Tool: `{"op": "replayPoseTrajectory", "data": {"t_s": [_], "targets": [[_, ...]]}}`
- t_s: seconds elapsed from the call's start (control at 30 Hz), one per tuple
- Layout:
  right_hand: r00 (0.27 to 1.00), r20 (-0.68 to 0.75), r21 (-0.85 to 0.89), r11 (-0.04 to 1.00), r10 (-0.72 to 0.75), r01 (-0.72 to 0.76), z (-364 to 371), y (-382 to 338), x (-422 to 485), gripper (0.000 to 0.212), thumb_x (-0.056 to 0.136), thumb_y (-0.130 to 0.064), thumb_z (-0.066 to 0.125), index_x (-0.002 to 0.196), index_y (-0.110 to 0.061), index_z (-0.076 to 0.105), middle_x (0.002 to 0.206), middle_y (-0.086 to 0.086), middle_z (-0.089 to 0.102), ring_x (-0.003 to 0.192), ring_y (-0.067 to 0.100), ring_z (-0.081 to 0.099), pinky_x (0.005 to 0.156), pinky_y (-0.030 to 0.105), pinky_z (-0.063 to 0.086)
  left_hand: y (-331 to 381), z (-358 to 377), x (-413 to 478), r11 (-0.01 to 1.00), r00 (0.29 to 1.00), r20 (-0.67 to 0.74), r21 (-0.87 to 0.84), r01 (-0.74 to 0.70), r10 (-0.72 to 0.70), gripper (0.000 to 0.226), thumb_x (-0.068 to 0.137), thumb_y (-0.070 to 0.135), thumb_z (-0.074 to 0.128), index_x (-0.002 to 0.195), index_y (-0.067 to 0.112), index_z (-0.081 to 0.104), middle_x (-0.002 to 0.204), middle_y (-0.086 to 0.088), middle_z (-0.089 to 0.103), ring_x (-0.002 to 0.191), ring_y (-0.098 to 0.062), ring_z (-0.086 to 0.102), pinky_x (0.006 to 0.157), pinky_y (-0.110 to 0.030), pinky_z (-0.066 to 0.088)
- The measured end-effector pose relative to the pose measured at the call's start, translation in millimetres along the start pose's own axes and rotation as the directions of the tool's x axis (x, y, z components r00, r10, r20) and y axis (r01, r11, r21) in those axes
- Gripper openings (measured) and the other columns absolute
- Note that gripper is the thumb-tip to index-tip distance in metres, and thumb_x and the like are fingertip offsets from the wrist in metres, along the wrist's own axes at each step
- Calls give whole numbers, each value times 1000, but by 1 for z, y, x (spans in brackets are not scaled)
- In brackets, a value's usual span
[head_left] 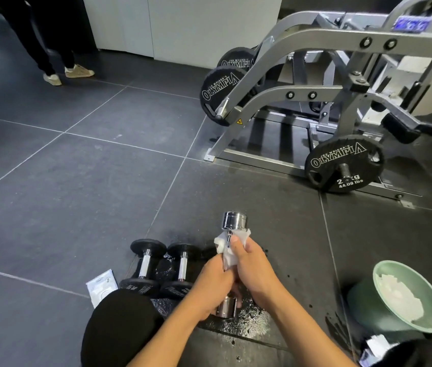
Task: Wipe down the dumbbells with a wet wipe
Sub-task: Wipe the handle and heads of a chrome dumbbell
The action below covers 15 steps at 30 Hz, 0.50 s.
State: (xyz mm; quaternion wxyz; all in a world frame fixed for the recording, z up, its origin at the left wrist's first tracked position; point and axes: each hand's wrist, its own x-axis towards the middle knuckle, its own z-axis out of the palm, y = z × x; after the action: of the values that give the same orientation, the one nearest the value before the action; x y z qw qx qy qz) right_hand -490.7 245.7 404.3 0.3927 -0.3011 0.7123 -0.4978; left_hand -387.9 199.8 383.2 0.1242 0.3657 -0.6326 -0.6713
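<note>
A chrome dumbbell [234, 221] is held tilted above the dark floor mat, its far head up and its near head low by my wrists. My left hand [211, 284] grips the lower end of it. My right hand [249, 263] holds a white wet wipe [232, 241] wrapped round the dumbbell's handle, just below the upper head. Two black dumbbells [146, 263] [181, 268] with chrome handles lie side by side on the floor left of my hands.
A mint-green bin [384, 271] holding crumpled white wipes stands at the right. A wipe packet [101, 286] lies left of the black dumbbells. A grey plate-loaded machine [315, 102] with black weight plates fills the back right. A person's legs [50, 49] stand at top left. The mat under my hands is wet.
</note>
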Motion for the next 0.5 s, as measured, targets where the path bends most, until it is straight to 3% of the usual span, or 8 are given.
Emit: {"op": "replayPoseTrajectory", "data": {"t_s": [0.07,0.13,0.23,0.4,0.43,0.5], "targets": [[1000,16,13,1000,15,-15,-4,0,2,31,111,-36,44,109,-25,72,83,0,75,68,17,65,58,33,51,12,6,-4,977,997,36,-202,73,-67,32,111,28,45,107,5,67,72,-20,70,51,-31,63,47,-34,53],[999,13,46,998,39,-39,-5,-1,5,28,111,-32,45,111,-25,72,84,-2,76,68,13,67,61,33,54,16,11,-4,959,995,21,-265,102,-100,35,112,25,45,109,-3,64,72,-25,68,51,-30,64,48,-33,54],[999,-13,36,999,29,-29,-5,-8,8,26,110,-27,45,111,-28,71,83,-3,75,65,8,66,60,29,51,23,12,-1,950,996,17,-299,86,-85,33,112,25,47,110,-3,64,72,-24,67,50,-27,63,47,-32,54],[999,-37,41,999,-12,14,-6,-13,14,25,107,-30,46,113,-35,70,97,1,79,85,23,74,78,48,59,31,10,7,960,999,-7,-278,43,-47,25,110,24,49,110,8,69,78,-25,72,59,-30,67,50,-35,56],[999,-35,48,999,-15,17,-7,-13,16,26,107,-29,46,113,-34,71,96,0,79,85,20,74,77,44,59,32,11,9,960,999,-12,-276,44,-49,26,110,24,49,110,7,68,78,-24,73,58,-30,68,50,-35,55],[999,-34,55,998,-12,14,-9,-15,16,26,109,-26,45,114,-30,71,89,-6,77,70,4,69,62,26,54,32,14,11,952,997,-21,-300,58,-68,27,111,24,49,110,4,67,77,-23,72,57,-31,67,49,-35,55]]}}
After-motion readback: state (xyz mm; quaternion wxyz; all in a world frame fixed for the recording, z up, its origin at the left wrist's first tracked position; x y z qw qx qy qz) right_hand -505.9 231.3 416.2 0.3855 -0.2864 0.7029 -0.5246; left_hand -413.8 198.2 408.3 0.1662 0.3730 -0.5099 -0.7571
